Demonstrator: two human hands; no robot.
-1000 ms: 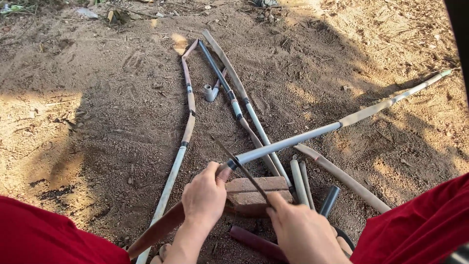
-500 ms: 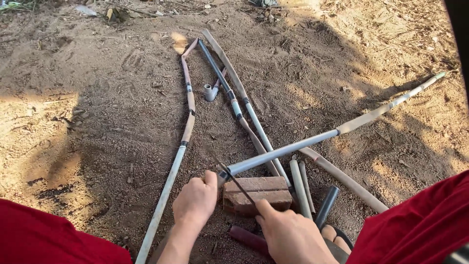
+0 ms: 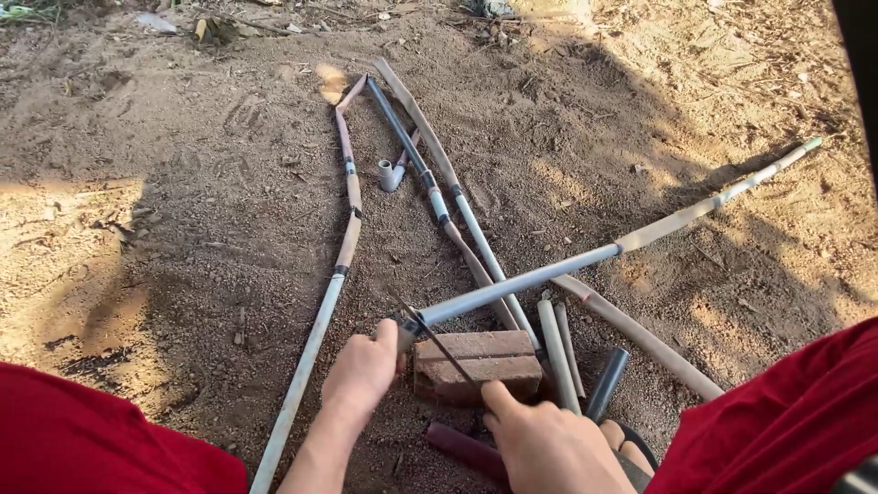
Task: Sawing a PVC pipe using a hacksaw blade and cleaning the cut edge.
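Note:
A long grey pipe (image 3: 549,274) lies slanted across the sandy ground, its near end resting on a reddish brick (image 3: 480,361). My left hand (image 3: 364,370) grips that pipe end just left of the brick. My right hand (image 3: 544,444) holds a thin dark saw blade (image 3: 439,343), which crosses the pipe end at an angle over the brick. Red trouser legs (image 3: 91,430) frame both lower corners.
Several long pipes, grey and rust-coloured, lie in the dirt, among them one (image 3: 334,274) running away to the left and another (image 3: 457,197) up the middle. A small white elbow fitting (image 3: 391,174) lies between them. Short pipe pieces (image 3: 558,352) and a dark tube (image 3: 605,384) lie right of the brick.
The blade has slid back toward me across the pipe end with my right hand. My left hand has shifted slightly lower on the pipe. A brown strip under my left forearm is out of view.

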